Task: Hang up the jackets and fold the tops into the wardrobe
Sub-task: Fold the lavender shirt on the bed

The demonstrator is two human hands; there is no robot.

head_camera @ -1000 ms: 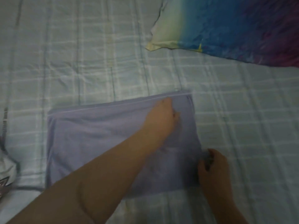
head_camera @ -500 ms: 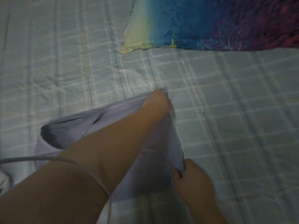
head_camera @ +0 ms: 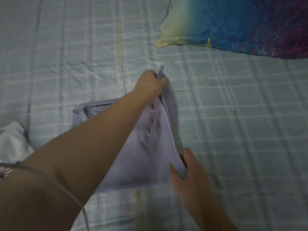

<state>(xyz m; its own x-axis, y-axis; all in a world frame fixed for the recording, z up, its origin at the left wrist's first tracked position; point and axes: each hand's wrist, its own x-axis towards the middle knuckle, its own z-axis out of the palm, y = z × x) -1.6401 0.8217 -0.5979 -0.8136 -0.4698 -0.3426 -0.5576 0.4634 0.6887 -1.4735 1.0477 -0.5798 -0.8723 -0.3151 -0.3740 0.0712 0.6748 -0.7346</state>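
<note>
A lavender top [head_camera: 148,147] lies folded on a pale checked bed sheet [head_camera: 246,130], a little left of the middle of the view, and its right-hand edge is raised off the sheet between the two hands. The left hand [head_camera: 150,84] reaches across the garment from the near left and is closed in a fist round the far right corner of the fabric, a small tuft of which sticks up past the knuckles. The right hand [head_camera: 191,172] is at the near right corner, thumb on top of the cloth and fingers curled under the edge, pinching it. Between the two grips the hemmed edge runs taut as a pale line, and the fabric just left of it shows loose creases. The left part of the top rests flat on the sheet, with a folded edge visible at its far left corner, partly hidden behind the left forearm. A thin grey cable [head_camera: 50,179] crosses the left forearm near the elbow. At the left edge of the view sits a crumpled white cloth [head_camera: 11,144], apart from the top. At the far right lies a pillow [head_camera: 241,22] whose cover shades from yellow through blue to purple, well apart from both hands
</note>
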